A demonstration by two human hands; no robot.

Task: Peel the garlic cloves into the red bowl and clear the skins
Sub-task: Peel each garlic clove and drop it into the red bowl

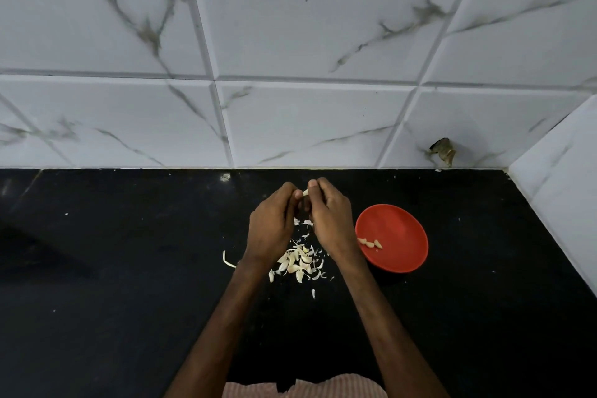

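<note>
Striped cloth [307, 388]; hands [271, 223] [330, 220] round possibly-papery clove [305, 193]

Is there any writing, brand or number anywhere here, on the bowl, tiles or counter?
None: no words, numbers or labels are visible. The red bowl is plain, the wall tiles carry only grey veining, and the black counter bears only garlic skins.

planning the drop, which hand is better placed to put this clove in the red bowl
Right, probably. Both the right hand and left hand pinch the clove, but the red bowl sits beside the right hand; the left would have to cross.
</note>
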